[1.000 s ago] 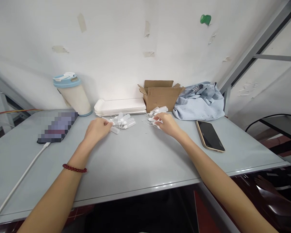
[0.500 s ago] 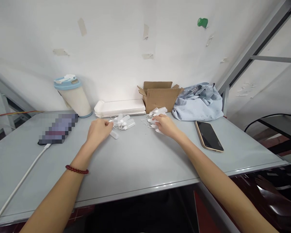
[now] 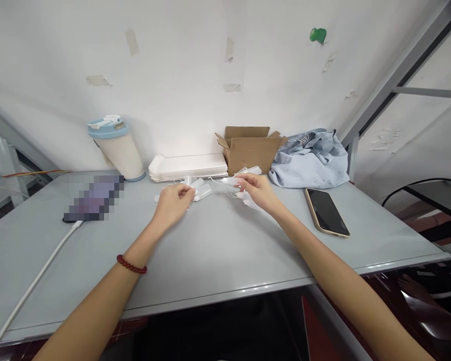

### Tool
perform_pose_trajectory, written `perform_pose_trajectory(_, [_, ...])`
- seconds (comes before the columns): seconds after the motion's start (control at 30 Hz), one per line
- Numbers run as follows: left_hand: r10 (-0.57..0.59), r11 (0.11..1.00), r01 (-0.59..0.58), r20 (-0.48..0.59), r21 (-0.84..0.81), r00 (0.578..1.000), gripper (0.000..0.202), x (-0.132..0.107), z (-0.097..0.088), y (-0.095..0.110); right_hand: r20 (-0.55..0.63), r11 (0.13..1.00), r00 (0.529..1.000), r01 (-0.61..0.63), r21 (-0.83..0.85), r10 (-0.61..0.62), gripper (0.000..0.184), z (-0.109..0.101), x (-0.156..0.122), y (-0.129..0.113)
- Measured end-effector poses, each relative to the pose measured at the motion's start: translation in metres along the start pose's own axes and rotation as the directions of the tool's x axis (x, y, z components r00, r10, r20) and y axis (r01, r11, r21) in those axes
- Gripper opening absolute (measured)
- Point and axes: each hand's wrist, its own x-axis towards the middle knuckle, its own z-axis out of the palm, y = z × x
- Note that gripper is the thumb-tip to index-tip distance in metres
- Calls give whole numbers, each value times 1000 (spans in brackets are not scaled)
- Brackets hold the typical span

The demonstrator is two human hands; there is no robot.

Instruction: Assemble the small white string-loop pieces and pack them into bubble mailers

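My right hand pinches a small translucent white plastic tube with a thin white string, raised a little over the table. More such tubes lie under and behind that hand. My left hand, a dark red bracelet on its wrist, has thumb and fingers closed together at the near edge of a loose pile of the same tubes. Whatever sits between its fingertips is hidden. One tube end sticks out to the left of this hand.
Along the wall stand a cream tumbler with a blue lid, stacked white flat boxes, an open cardboard box and a light blue cloth. Phones lie at left and right, the left one on a white cable.
My left hand has shifted right, closer to the middle of its pile. My right hand has lifted a tube from the right-hand group. The view has shifted slightly.
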Motion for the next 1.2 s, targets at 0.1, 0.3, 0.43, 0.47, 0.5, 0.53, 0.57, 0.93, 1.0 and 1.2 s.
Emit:
perform_pose_trajectory(0.1, [-40, 977, 61, 104, -204, 994, 35, -3, 2, 7, 57, 991, 998, -13, 130, 5, 31, 0, -5, -8])
perform_pose_trajectory(0.3, [-38, 937, 84, 138, -340, 990, 39, -4, 3, 9, 128, 983, 992, -35, 182, 12, 32, 2, -9, -10])
perform_pose_trajectory(0.43, [-25, 932, 72, 134, -354, 991, 34, -4, 2, 11, 164, 984, 986, -15, 178, -15, 35, 4, -9, -10])
perform_pose_trajectory(0.47, [-22, 934, 68, 135, -351, 991, 31, -5, 2, 12, 170, 984, 985, -12, 176, -19, 35, 4, -9, -10])
perform_pose_trajectory(0.5, [-18, 935, 65, 137, -347, 990, 29, -5, 2, 14, 175, 985, 984, -9, 175, -22, 35, 5, -9, -10])
perform_pose_trajectory(0.53, [-16, 937, 64, 141, -344, 990, 27, -6, 1, 15, 179, 984, 984, -7, 176, -25, 35, 5, -9, -10])
perform_pose_trajectory(0.57, [-13, 938, 63, 148, -342, 989, 25, -6, 1, 17, 182, 984, 983, -6, 179, -28, 35, 6, -10, -11])
perform_pose_trajectory(0.93, [17, 906, 78, 220, -416, 975, 22, -8, 4, 15, 207, 981, 978, -26, 193, -15, 35, 9, -12, -15])
perform_pose_trajectory(1.0, [17, 900, 84, 226, -428, 974, 22, -8, 4, 14, 207, 980, 978, -28, 197, -13, 35, 8, -12, -15])
perform_pose_trajectory(1.2, [27, 905, 77, 239, -417, 971, 21, -7, 4, 13, 217, 978, 976, -22, 206, -24, 34, 8, -13, -15])
